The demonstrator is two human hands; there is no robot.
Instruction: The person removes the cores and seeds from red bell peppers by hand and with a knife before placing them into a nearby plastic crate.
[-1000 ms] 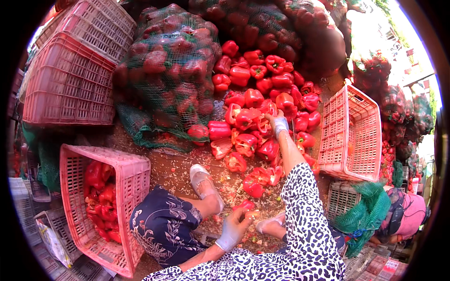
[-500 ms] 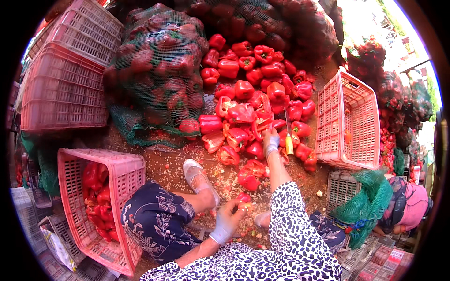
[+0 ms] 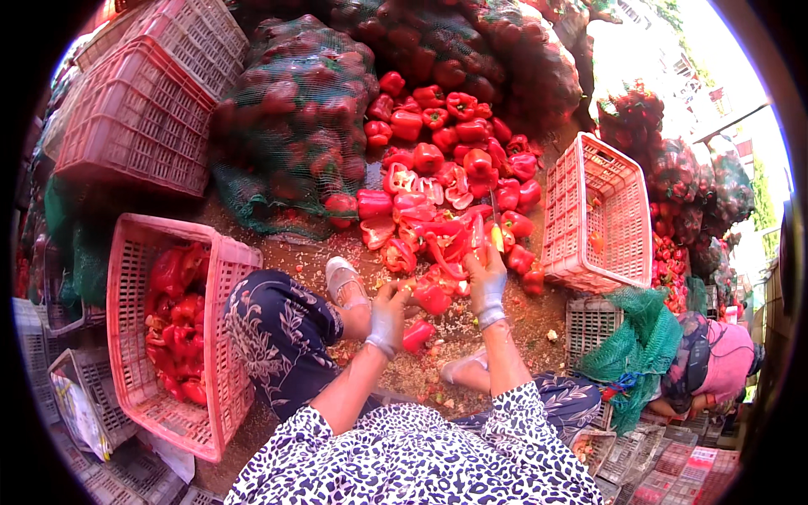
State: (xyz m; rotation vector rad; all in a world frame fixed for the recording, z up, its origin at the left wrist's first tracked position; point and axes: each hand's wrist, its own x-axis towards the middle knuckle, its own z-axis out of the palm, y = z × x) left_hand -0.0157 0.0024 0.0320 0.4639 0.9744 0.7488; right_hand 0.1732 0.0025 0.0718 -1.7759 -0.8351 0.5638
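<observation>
A heap of red bell peppers (image 3: 425,156) lies on the ground in front of me, whole ones at the back and cut-open pieces (image 3: 417,206) nearer. At the near edge, my left hand (image 3: 389,318), in a thin pale glove, has its fingers curled against a red pepper piece (image 3: 432,297). My right hand (image 3: 486,286), gloved too, reaches to the cut peppers, with thumb and fingers apart at their edge. A knife with a yellow handle (image 3: 497,236) rests on the peppers just beyond that hand, not in it. Another red piece (image 3: 417,335) lies between my forearms.
A pink crate (image 3: 225,337) of red pepper pieces stands at my left; another pink crate (image 3: 599,215) leans at the right. Stacked crates (image 3: 135,114) and full mesh sacks (image 3: 295,109) stand behind. Green netting (image 3: 635,345) and a bending person (image 3: 724,362) are at right.
My left hand has moved up from the small piece near my lap to the pepper pieces at the heap's edge. My right hand stays at the cut peppers. The whole view has shifted somewhat.
</observation>
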